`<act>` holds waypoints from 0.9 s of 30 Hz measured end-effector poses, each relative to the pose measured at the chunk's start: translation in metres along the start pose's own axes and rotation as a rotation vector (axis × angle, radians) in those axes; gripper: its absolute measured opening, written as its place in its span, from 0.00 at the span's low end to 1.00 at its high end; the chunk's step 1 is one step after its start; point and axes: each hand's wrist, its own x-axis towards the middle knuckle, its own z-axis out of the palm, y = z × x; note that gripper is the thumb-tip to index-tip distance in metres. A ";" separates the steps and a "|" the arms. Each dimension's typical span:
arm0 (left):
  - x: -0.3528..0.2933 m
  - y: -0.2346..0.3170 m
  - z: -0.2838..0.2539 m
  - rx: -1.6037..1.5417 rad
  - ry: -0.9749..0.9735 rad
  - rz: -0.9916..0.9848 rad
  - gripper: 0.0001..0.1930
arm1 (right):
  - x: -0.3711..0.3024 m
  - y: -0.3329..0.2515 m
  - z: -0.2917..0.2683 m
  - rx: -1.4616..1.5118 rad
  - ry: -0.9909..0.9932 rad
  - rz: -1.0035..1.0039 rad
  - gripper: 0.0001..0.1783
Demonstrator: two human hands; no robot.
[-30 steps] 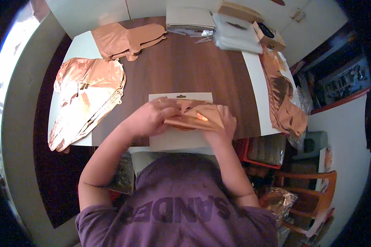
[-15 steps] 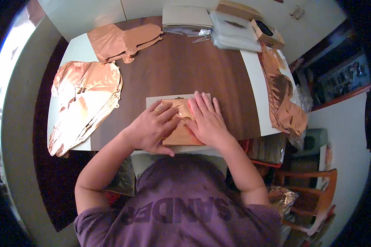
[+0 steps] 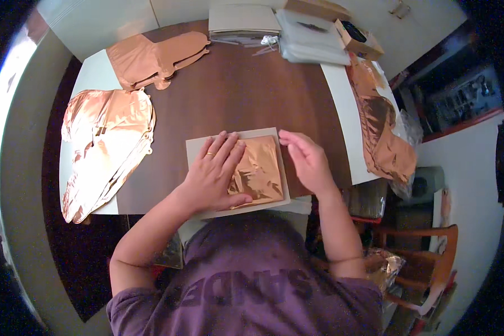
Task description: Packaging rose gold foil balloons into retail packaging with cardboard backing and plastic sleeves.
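Note:
A copper-coloured foil sheet (image 3: pixel 261 171), folded into a square, lies on a light grey card (image 3: pixel 281 168) at the table's near edge. My left hand (image 3: pixel 214 171) rests flat over the foil's left part, fingers stretched out and thumb along its lower side. Part of the foil and card is hidden beneath it. Just right of the card, my right hand (image 3: pixel 309 168) is turned on its side, fingers slightly bent near the card's far right corner. It holds nothing that I can see; whether it touches the card I cannot tell.
Copper foil balloons lie flat at the left, one pile shiny (image 3: pixel 109 148) and one behind it (image 3: pixel 157 56). More foil (image 3: pixel 383 131) hangs over the right edge. At the back are stacked grey cards (image 3: pixel 243 21), clear plastic bags (image 3: pixel 311 39) and a small box (image 3: pixel 361 40). A wooden chair (image 3: pixel 442 263) stands right.
My right hand has lifted off the foil and moved right, past the card's edge. My left hand has flattened onto the foil. The card now sits slightly turned, with more foil showing.

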 end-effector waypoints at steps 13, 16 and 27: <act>-0.001 -0.001 -0.004 -0.030 0.025 0.023 0.62 | 0.063 -0.019 -0.018 -0.045 -0.482 0.535 0.10; -0.001 0.002 -0.007 -0.006 0.014 0.020 0.62 | 0.057 -0.011 -0.012 -0.292 -0.430 0.328 0.10; 0.000 0.006 -0.010 -0.066 -0.059 -0.025 0.63 | 0.030 -0.014 -0.015 -0.390 -0.180 0.095 0.08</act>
